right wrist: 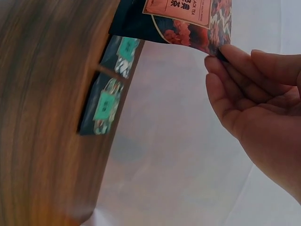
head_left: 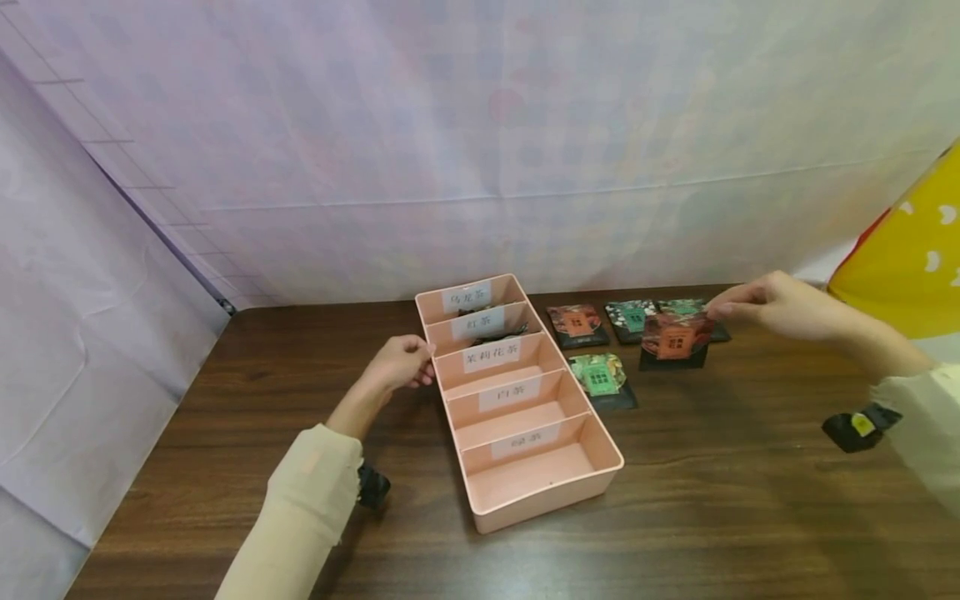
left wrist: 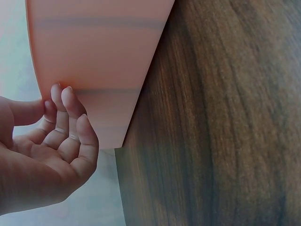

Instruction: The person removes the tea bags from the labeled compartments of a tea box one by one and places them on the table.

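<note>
A long pink divided box [head_left: 551, 504] stands on the table, its labelled compartments running from back to front. My left hand [head_left: 401, 363] is at its left side, thumb and forefinger pinching the rim while the other curled fingers lie against the outer wall [left wrist: 103, 56]. On the right, my right hand [head_left: 780, 307] pinches the upper corner of a black tea sachet [head_left: 677, 340] with a red floral print. It hangs in the air, overlapping green-labelled sachets behind it in the head view. Dark sachets [head_left: 501, 335] stick up inside the box's rear compartments.
Right of the box lie a red-labelled sachet [head_left: 577, 323], a yellow-green sachet [head_left: 602, 379] and, farther back, green-labelled sachets [head_left: 628, 317]. A pale curtain [head_left: 480, 150] hangs behind the wooden table [head_left: 720, 508]. Yellow cloth [head_left: 911, 250] shows at the far right.
</note>
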### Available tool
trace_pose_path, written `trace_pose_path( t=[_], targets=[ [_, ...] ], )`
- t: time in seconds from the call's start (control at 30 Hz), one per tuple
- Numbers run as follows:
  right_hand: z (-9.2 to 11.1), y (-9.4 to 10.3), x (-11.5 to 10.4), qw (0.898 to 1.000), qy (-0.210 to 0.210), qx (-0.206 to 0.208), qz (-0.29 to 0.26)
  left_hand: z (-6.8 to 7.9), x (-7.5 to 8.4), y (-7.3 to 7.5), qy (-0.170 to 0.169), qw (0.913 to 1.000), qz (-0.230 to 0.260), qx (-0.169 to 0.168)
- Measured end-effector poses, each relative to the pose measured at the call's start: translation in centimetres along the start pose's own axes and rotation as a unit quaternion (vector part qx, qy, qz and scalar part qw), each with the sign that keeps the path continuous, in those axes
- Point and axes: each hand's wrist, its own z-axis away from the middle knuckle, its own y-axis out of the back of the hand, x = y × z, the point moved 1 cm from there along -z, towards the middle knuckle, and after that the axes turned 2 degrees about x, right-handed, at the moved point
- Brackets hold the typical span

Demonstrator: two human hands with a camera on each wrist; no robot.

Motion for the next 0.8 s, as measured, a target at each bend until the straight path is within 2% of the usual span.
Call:
trace_pose_path(
  t=[0.23,0.57,0.8],
  targets=[
    [0.5,-0.1,1.5,1.0,-0.006,-0.004,0.022,0.0,0.0,0.0,0.002,1.0,-0.002,0.001],
    [0.7,-0.8,2.7,1.0,-0.008,-0.022,0.008,-0.1,-0.1,0.0,0.002,1.0,-0.008,0.004],
    [0.6,-1.3,3.6,1.0,0.014,-0.016,0.011,-0.1,-0.1,0.0,0.001,1.0,-0.005,0.002]
  ],
)
